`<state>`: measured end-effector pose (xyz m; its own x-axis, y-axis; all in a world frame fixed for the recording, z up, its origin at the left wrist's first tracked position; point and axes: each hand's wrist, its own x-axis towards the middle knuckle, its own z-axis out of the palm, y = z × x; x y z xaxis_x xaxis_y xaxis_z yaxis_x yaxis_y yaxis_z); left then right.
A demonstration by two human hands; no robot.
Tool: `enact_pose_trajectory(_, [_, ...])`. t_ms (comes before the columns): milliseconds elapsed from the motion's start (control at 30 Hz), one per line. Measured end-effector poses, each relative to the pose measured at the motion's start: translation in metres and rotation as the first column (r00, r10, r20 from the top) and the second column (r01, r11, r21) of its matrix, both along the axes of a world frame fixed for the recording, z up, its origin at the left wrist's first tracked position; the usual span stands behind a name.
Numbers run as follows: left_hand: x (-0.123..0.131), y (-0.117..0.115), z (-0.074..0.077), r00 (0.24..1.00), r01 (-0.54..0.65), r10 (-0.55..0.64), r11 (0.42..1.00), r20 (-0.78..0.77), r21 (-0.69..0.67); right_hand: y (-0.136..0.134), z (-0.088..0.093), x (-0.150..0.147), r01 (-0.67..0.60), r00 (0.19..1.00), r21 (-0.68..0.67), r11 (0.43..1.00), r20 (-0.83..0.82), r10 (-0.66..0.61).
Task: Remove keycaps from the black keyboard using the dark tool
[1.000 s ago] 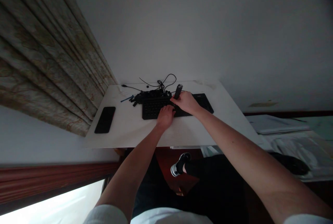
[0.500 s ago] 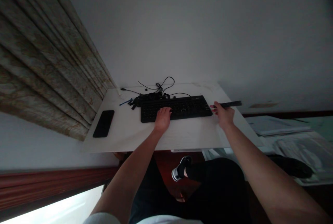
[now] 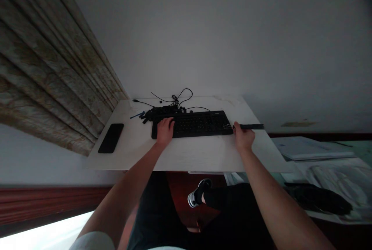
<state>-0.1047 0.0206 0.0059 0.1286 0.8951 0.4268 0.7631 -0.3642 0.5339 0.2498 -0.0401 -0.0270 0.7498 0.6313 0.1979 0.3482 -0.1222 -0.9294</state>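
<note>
A black keyboard [image 3: 192, 126] lies on the white table, with what looks like a wire loop on another spot among its keys. My left hand [image 3: 165, 132] rests on the left part of the keyboard, fingers laid over the keys and thumb apart. At the keyboard's right end, my right hand [image 3: 243, 137] is closed around a keycap puller [image 3: 254, 126] with a dark handle pointing right. Its thin wire loops reach over the rightmost keys. Behind the keyboard is a heap of small black pieces [image 3: 162, 110], apparently loose keycaps.
A black phone [image 3: 111, 137] lies on the table [image 3: 186, 157] at the left. A thin black cable [image 3: 186, 90] curls behind the keyboard, and a blue stick-like tool [image 3: 136, 115] lies by the heap. Curtains hang left; papers [image 3: 314, 147] lie on a lower surface at right.
My left hand has slid left along the keyboard. My right hand has come closer to the keyboard, and the puller's wires now lie over its right end. The view has shifted slightly.
</note>
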Motion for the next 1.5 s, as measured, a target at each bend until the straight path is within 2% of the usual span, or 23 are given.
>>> enact_pose_trajectory(133, [-0.046,0.034,0.015,0.983,-0.168,0.163,0.984,-0.082,-0.061,0.002,-0.002,-0.002,0.042,0.999,-0.023,0.999,0.028,-0.041])
enact_pose_trajectory(233, [-0.065,0.056,0.028,0.961,-0.228,0.211,0.970,-0.179,-0.083,0.003,-0.001,-0.003,0.054,0.997,-0.035,0.998,0.064,-0.051])
enact_pose_trajectory(333, [-0.066,0.072,0.037,0.946,-0.233,0.201,0.967,-0.255,-0.104,0.002,0.002,-0.004,0.049,0.996,-0.037,0.998,0.073,-0.046])
enact_pose_trajectory(467, [-0.044,0.079,0.039,0.959,-0.176,0.149,0.980,-0.242,-0.094,0.001,0.003,-0.006,0.040,0.998,-0.025,0.999,0.053,-0.039])
enact_pose_trajectory(567, [-0.012,0.067,0.034,0.986,-0.040,0.038,0.999,-0.159,-0.010,0.001,0.003,-0.005,0.040,0.998,-0.023,0.999,0.051,-0.039])
enact_pose_trajectory(700, [0.039,0.027,0.018,0.967,0.223,-0.221,0.975,-0.123,0.000,0.002,0.002,-0.003,0.037,0.998,-0.023,0.999,0.047,-0.036])
enact_pose_trajectory(767, [0.059,0.005,0.008,0.953,0.280,-0.282,0.960,-0.112,-0.026,0.002,0.003,-0.004,0.024,1.000,-0.008,1.000,0.011,-0.024])
enact_pose_trajectory(833, [0.071,-0.013,-0.002,0.949,0.291,-0.294,0.956,-0.112,-0.036,0.001,0.004,-0.006,0.016,0.998,0.020,1.000,-0.061,-0.015])
enact_pose_trajectory(967, [0.077,-0.030,-0.009,0.932,0.331,-0.330,0.944,-0.153,-0.018,0.002,0.010,-0.008,0.028,0.973,0.108,0.994,-0.233,-0.002])
enact_pose_trajectory(1067, [0.073,-0.031,-0.007,0.941,0.307,-0.308,0.951,-0.141,-0.030,0.003,0.017,-0.006,0.021,0.945,0.150,0.988,-0.325,0.030])
enact_pose_trajectory(1167, [0.070,-0.028,-0.005,0.955,0.267,-0.274,0.961,-0.112,-0.071,0.002,0.027,-0.011,-0.038,0.923,0.131,0.991,-0.376,0.085])
enact_pose_trajectory(1267, [0.069,-0.025,-0.005,0.973,0.213,-0.221,0.971,-0.069,-0.105,0.001,0.041,-0.033,-0.180,0.915,0.103,0.978,-0.348,0.205])
enact_pose_trajectory(1367, [0.068,-0.023,-0.006,0.984,0.176,-0.178,0.977,-0.011,-0.120,0.005,0.058,-0.070,-0.376,0.888,0.048,0.925,-0.268,0.375])
enact_pose_trajectory(1500, [0.068,-0.023,-0.005,0.979,0.204,-0.203,0.971,0.020,-0.128,0.017,0.075,-0.110,-0.519,0.854,-0.154,0.841,-0.088,0.512])
